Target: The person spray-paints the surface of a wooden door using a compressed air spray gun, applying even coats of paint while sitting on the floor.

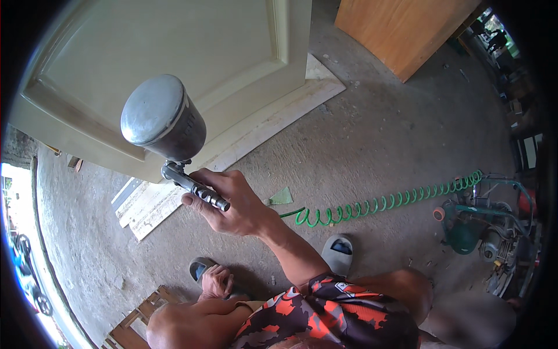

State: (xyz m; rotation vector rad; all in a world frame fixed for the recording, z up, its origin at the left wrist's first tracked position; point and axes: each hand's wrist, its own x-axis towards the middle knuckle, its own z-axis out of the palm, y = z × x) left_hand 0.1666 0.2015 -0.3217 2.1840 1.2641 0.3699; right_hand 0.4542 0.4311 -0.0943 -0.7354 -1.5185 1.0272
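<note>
My right hand (pixel 232 200) is closed round a metal spray gun (pixel 195 185), raised in front of the door. A silver, rounded paint cup (pixel 165 116) sits on the gun, and the cup hides part of the door behind it. The large cream-coloured door (pixel 232 52) has raised panel moulding, and its lower edge is by the pale boards on the floor. My left hand (pixel 216 282) is low, near my left foot, with its fingers curled in and no object showing in them. Its palm side is hidden.
Pale boards (pixel 279 125) lie beneath the door. A green coiled hose (pixel 378 205) stretches from behind my right wrist to a green compressor (pixel 464 235) at right. A brown wooden panel (pixel 401 29) stands at the far right. A wooden frame (pixel 136 320) is at lower left.
</note>
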